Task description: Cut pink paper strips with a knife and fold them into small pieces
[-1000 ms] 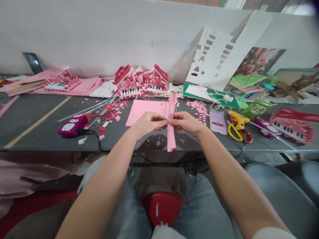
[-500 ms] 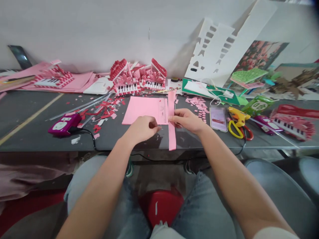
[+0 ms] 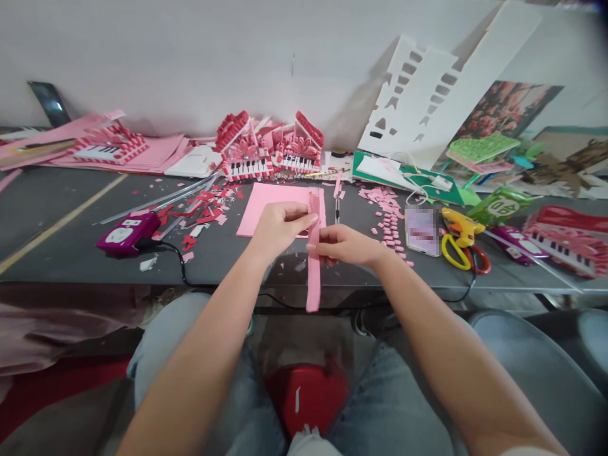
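Observation:
A long pink paper strip (image 3: 314, 278) is held upright in line with my view, its near end hanging past the table's front edge. My left hand (image 3: 284, 228) pinches the strip's upper part between thumb and fingers. Lower down, my right hand (image 3: 344, 245) grips it from the right side. Behind the strip lies a pink sheet (image 3: 266, 206), partly covered by my left hand; a clear ruler seems to lie along its right edge. A slim pen-like tool (image 3: 337, 208) rests on the table just right of the sheet.
Red and pink scraps (image 3: 204, 212) lie left, small rolled pink pieces (image 3: 390, 229) right. Beyond these are a phone (image 3: 422, 231), scissors (image 3: 455, 252), a yellow glue gun (image 3: 463, 225) and a purple box (image 3: 127, 233) with a cable. Small paper pianos (image 3: 249, 166) stand at the back.
The strip has moved left and toward me with my right hand. My left hand, previously beside it, now pinches it too. The view has shifted slightly.

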A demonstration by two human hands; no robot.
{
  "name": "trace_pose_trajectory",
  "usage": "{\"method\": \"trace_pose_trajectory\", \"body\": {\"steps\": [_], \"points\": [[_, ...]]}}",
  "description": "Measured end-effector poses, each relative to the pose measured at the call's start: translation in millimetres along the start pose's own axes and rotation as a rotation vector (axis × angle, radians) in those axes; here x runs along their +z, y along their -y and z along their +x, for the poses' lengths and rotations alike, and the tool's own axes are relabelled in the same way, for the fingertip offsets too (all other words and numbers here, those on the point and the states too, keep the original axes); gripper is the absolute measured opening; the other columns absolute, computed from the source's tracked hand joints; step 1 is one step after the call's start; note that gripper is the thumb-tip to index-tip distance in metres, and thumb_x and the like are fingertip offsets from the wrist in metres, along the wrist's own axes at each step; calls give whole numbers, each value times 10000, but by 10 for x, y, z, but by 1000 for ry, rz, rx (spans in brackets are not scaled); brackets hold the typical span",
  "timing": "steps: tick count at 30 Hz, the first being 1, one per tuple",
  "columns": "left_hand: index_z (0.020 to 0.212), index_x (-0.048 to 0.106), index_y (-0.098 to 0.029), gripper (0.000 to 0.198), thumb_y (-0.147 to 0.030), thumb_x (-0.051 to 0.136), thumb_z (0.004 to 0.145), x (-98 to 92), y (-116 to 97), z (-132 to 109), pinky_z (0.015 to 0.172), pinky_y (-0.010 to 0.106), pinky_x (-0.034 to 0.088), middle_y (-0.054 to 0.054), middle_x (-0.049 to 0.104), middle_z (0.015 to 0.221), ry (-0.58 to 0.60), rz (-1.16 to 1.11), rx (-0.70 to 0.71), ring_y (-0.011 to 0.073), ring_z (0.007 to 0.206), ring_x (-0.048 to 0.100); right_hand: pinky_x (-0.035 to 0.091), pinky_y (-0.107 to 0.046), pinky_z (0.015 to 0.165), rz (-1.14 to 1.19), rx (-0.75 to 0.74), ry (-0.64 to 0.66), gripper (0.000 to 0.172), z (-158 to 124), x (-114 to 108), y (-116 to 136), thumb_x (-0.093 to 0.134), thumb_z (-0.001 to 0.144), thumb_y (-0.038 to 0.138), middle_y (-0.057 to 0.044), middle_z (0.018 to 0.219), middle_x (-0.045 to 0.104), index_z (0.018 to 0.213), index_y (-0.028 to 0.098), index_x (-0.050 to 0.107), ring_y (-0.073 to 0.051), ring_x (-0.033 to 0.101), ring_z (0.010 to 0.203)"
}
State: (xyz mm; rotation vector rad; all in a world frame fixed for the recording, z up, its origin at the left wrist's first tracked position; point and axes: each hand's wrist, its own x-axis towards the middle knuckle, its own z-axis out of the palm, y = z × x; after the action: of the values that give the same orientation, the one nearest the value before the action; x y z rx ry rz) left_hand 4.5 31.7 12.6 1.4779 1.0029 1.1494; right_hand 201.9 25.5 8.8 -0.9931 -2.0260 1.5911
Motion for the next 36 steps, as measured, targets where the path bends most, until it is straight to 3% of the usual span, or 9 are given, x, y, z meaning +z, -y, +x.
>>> {"method": "trace_pose_trajectory", "body": {"steps": [2,6,8,16,23,30,36], "points": [[832,783,-157,241,-380,854,777,5,-3,-3,798,370,630,49,765,811,10,13,-11,194,782,725,456,-270,573,-34,18,-41,385,-21,-84,9,738,893,546,-10,743,668,856,166,689,-114,566,609],[896,817,-154,253,-380,849,787,13,1,-4,819,373,631,62,786,843,50,15,-32,203,814,738,464,-277,593,16,-107,-425,359,-35,-253,24,791,849,522,-26,820,708,959,183,741,-111,547,631],[936,830,-155,275,-380,859,781,18,8,-6,826,379,632,73,797,879,61,15,-39,208,834,740,471,-285,616,59,-187,-547,363,-17,-282,30,810,829,504,-20,825,708,1004,189,762,-107,525,635],[958,825,-139,277,-362,859,797,37,-14,-23,841,399,629,90,803,896,104,16,-90,217,848,741,490,-307,666,60,-238,-521,400,14,-180,105,830,795,522,-21,801,709,1003,181,803,-123,549,674],[879,803,-145,293,-424,861,810,53,-25,-29,825,394,627,85,795,867,159,38,-85,208,815,735,463,-298,631,29,-265,-580,395,36,-134,100,810,799,561,-10,732,663,857,174,756,-120,523,647],[934,803,-156,459,-584,870,781,46,4,-20,785,364,622,102,804,920,89,-20,-28,230,852,758,486,-303,633,16,-271,-591,415,31,-78,110,794,822,592,-17,736,672,861,182,742,-119,532,633],[880,789,-155,419,-554,871,783,58,2,-12,737,344,615,87,789,862,46,28,-8,205,785,733,503,-305,631,9,-264,-593,395,34,-74,102,794,823,571,-15,746,677,892,189,719,-122,552,629]]}}
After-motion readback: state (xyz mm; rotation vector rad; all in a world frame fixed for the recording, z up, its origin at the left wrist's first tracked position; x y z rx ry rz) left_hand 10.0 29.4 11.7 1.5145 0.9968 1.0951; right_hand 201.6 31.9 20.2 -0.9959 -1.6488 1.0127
